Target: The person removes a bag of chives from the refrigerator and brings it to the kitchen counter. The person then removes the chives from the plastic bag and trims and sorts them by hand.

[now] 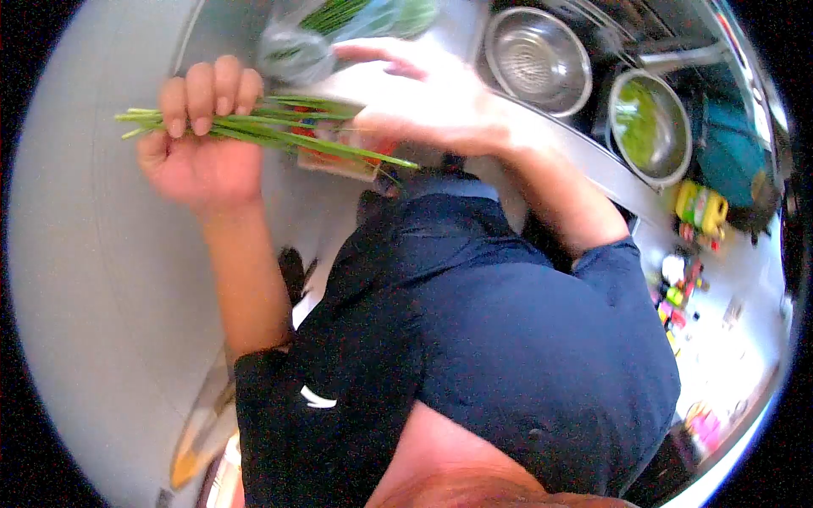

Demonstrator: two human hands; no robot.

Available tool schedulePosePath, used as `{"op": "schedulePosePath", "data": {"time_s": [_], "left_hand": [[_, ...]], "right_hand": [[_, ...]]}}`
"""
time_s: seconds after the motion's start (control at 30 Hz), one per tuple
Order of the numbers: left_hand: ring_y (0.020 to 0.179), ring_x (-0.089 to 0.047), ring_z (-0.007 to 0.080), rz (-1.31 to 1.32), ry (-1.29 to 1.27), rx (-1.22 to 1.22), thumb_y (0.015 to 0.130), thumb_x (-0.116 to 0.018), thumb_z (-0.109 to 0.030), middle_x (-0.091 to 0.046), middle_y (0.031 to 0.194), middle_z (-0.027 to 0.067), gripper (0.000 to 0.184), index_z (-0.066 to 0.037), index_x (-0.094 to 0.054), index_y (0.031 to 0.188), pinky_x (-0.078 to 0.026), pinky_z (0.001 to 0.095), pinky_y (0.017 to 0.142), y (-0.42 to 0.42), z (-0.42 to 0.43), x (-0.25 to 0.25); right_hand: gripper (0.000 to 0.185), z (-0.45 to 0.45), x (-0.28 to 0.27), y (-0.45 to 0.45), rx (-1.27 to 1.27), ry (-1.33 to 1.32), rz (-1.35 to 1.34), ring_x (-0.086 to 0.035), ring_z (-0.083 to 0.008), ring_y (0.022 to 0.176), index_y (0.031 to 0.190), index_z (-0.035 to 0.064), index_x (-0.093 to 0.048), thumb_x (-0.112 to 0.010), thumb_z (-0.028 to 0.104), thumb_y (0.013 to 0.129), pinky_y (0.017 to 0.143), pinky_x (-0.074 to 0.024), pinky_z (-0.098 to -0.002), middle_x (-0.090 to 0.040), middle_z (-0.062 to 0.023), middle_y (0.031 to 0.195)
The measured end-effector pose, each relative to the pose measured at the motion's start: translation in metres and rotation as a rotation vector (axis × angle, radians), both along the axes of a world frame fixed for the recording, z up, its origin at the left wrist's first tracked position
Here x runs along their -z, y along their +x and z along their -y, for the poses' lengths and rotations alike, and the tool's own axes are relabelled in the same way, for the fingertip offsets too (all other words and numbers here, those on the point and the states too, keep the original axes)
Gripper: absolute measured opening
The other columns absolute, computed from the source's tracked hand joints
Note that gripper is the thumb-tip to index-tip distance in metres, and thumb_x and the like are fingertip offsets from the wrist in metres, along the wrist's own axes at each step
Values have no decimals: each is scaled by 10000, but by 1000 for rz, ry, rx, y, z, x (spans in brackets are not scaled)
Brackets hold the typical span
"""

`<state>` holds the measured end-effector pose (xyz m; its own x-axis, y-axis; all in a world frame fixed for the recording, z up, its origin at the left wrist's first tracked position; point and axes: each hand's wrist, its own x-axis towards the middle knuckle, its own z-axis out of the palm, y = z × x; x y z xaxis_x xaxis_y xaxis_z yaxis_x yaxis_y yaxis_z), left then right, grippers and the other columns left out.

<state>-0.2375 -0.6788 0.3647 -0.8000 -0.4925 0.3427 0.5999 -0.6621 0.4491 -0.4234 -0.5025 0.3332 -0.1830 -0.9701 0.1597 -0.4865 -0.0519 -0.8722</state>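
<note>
My left hand [207, 140], palm toward me, has its fingers and thumb closed around a bundle of long green stems [246, 129]. The pale cut-looking ends stick out to the left, and the stems run right. My right hand [415, 97] is bright and blurred over the stems' right part, with a finger stretched left beside a clear plastic bag [296, 52]. More green stems [334, 15] lie at that bag. Under the held stems is a box with red print [339, 161], partly covered.
At the upper right are a metal bowl with a perforated bottom [538, 61] and a pan with green leaves [648, 127]. A yellow bottle [701, 207] and several small colourful items stand at the right. A grey floor [102, 279] spans the left.
</note>
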Motion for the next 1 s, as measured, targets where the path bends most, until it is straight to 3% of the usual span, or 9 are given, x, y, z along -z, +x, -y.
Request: {"op": "schedulePosePath", "data": {"time_s": [0.07,0.27,0.33,0.47,0.57,0.7,0.77,0.83,1.0], "left_hand": [[749,-327,193,53,-46,44,750,-534,-255,-384,715,20,169,-149,-411,703,-303,333,711,-37,-15,3],[919,-497,277,388,209,-13,871,-509,-222,-527,896,97,148,-76,-512,892,-419,406,902,-141,-63,48],[937,-574,290,481,213,-49,914,-517,-227,-606,936,126,179,-56,-562,947,-455,427,937,-171,-85,71],[963,-631,300,767,137,-128,980,-468,-208,-640,970,147,219,-14,-569,976,-488,438,949,-237,-129,90],[1011,-638,280,840,37,27,1032,-422,-285,-647,1011,136,295,-32,-543,1123,-493,387,941,-278,-158,117],[1159,-582,275,785,118,151,1043,-411,-326,-609,1239,142,404,-53,-471,1334,-466,395,993,-315,-170,173],[1270,-515,304,1020,44,170,1032,-444,-294,-538,1368,189,497,-16,-376,1438,-388,421,1099,-316,-170,177],[1287,-504,301,1031,84,173,1036,-436,-310,-522,1397,194,528,-19,-350,1468,-385,420,1104,-304,-163,184],[1299,-497,301,1068,166,120,1033,-441,-308,-516,1412,199,542,-5,-359,1476,-376,430,1119,-242,-142,160]], "right_hand": [[990,-4,-21,5,-7,106,-72,-598,-347,1195,1460,96,-431,-649,731,732,1050,-436,-453,-585,-219,1335],[925,-33,13,-35,277,159,154,-619,-348,1167,1361,-4,-496,-775,594,713,992,-489,-417,-635,-231,1243],[725,-51,33,-58,358,247,87,-677,-213,925,1406,52,-508,-730,448,841,861,-542,-357,-697,-143,1052],[381,-86,24,-116,383,485,302,-582,-95,616,1130,60,-683,-614,387,947,560,-489,-267,-636,-24,757],[365,-113,55,-166,428,522,227,-607,-137,657,1049,62,-699,-590,399,959,631,-492,-325,-645,-50,725],[315,-140,93,-227,499,596,212,-520,-79,673,1101,98,-714,-557,346,989,635,-437,-257,-542,26,694],[312,-158,129,-259,493,603,171,-514,-74,674,1108,109,-716,-561,351,988,638,-437,-250,-539,32,696],[380,-172,178,-293,439,654,92,-674,-234,800,1188,113,-688,-581,398,962,741,-516,-372,-706,-130,864],[460,-173,251,-339,385,726,-291,-664,-415,968,1180,69,-674,-555,443,940,863,-512,-478,-693,-237,1036]]}}
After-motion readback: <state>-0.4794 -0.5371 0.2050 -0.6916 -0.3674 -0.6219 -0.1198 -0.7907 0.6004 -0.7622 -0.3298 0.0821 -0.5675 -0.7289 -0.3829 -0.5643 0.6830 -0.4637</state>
